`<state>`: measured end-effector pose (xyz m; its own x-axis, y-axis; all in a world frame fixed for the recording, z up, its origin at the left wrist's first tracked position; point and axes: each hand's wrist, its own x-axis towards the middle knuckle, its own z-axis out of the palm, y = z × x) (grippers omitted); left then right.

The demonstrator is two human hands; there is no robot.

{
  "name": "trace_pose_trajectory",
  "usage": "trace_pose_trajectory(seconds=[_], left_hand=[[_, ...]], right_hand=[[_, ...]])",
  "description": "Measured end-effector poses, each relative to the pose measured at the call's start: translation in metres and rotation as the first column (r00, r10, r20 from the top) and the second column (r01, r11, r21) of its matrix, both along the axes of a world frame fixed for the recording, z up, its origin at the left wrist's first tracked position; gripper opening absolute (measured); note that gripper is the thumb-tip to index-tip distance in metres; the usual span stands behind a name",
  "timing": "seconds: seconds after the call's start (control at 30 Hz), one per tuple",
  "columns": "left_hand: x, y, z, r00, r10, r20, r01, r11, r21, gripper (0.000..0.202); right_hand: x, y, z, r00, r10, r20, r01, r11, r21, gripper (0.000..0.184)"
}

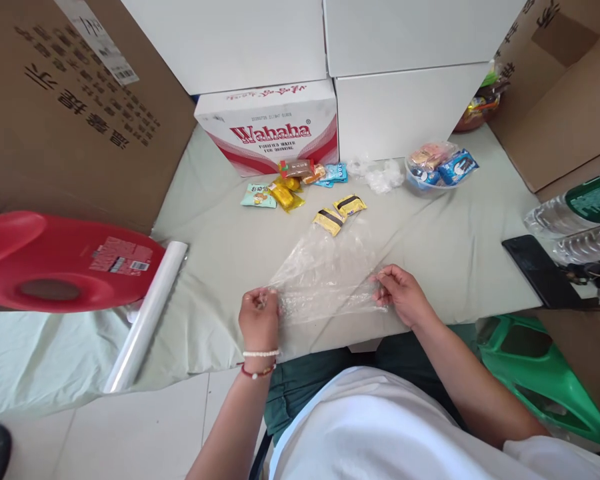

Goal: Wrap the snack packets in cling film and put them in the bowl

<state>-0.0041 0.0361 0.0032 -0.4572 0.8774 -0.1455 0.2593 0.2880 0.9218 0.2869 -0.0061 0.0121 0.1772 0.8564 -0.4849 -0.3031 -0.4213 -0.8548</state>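
A thin, wrinkled piece of clear plastic film (325, 280) lies stretched over the cloth near the table's front edge; I cannot tell whether it is a bag or a single sheet. My left hand (259, 313), with two bracelets at the wrist, pinches its left end. At the right end, my right hand (397, 293) pinches it between thumb and fingers. Two small yellow snack packets with dark stripes, a left one (329, 221) and a right one (350, 205), sit at the film's far edge.
Behind are wrapped snacks (286, 193), crumpled clear plastic (380, 175), a bowl of snacks (433, 183) and a Wahaha water carton (270, 127). A white roll (147, 313) and red jug (70, 263) lie left. On the right are a phone (540, 267) and bottles (580, 207).
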Motion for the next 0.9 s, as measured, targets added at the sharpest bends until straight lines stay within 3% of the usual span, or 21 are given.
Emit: trace_pose_trajectory(seconds=[0.07, 0.13, 0.17, 0.23, 0.3, 0.33, 0.4, 0.5, 0.57, 0.77, 0.83, 0.9], left_hand=[[-0.005, -0.008, 0.002, 0.953, -0.015, -0.303, 0.069, 0.983, 0.168, 0.037], [-0.004, -0.013, 0.005, 0.876, -0.149, -0.458, 0.286, 0.926, 0.245, 0.029], [-0.002, -0.014, 0.006, 0.836, -0.288, -0.468, 0.429, 0.874, 0.228, 0.022], [0.002, -0.010, 0.008, 0.700, -0.592, -0.400, 0.689, 0.707, 0.159, 0.022], [0.006, -0.001, 0.007, 0.559, -0.751, -0.352, 0.822, 0.558, 0.115, 0.030], [0.006, 0.005, 0.005, 0.526, -0.767, -0.368, 0.842, 0.530, 0.099, 0.033], [0.007, 0.015, 0.001, 0.530, -0.721, -0.446, 0.823, 0.564, 0.065, 0.039], [0.009, 0.024, -0.004, 0.597, -0.594, -0.540, 0.709, 0.705, 0.009, 0.040], [0.013, 0.026, -0.004, 0.590, -0.541, -0.600, 0.650, 0.759, -0.045, 0.043], [0.022, 0.026, -0.006, 0.309, -0.523, -0.794, 0.672, 0.711, -0.208, 0.048], [0.019, 0.027, -0.011, 0.310, -0.477, -0.822, 0.650, 0.737, -0.183, 0.049], [0.014, 0.027, -0.018, 0.358, -0.373, -0.856, 0.619, 0.781, -0.082, 0.051]], right_hand=[[-0.006, 0.004, -0.003, 0.996, 0.017, 0.083, -0.018, 1.000, 0.014, 0.038], [-0.009, 0.007, -0.005, 0.986, 0.034, 0.160, -0.040, 0.999, 0.034, 0.035], [-0.010, 0.007, -0.005, 0.979, 0.050, 0.198, -0.060, 0.997, 0.045, 0.033], [-0.007, 0.007, -0.004, 0.958, 0.091, 0.273, -0.111, 0.992, 0.059, 0.031], [-0.002, 0.005, -0.004, 0.928, 0.125, 0.350, -0.155, 0.986, 0.059, 0.028], [0.001, 0.002, -0.004, 0.911, 0.132, 0.390, -0.166, 0.985, 0.055, 0.027], [0.008, -0.003, -0.005, 0.874, 0.123, 0.471, -0.164, 0.985, 0.048, 0.025], [0.015, -0.012, -0.007, 0.814, 0.080, 0.575, -0.138, 0.989, 0.057, 0.025], [0.016, -0.016, -0.008, 0.781, 0.071, 0.621, -0.134, 0.989, 0.056, 0.026], [0.019, -0.023, -0.009, 0.724, 0.127, 0.678, -0.169, 0.986, -0.004, 0.031], [0.024, -0.028, -0.010, 0.724, 0.133, 0.677, -0.162, 0.987, -0.021, 0.034], [0.029, -0.032, -0.011, 0.734, 0.139, 0.665, -0.153, 0.988, -0.037, 0.037]])
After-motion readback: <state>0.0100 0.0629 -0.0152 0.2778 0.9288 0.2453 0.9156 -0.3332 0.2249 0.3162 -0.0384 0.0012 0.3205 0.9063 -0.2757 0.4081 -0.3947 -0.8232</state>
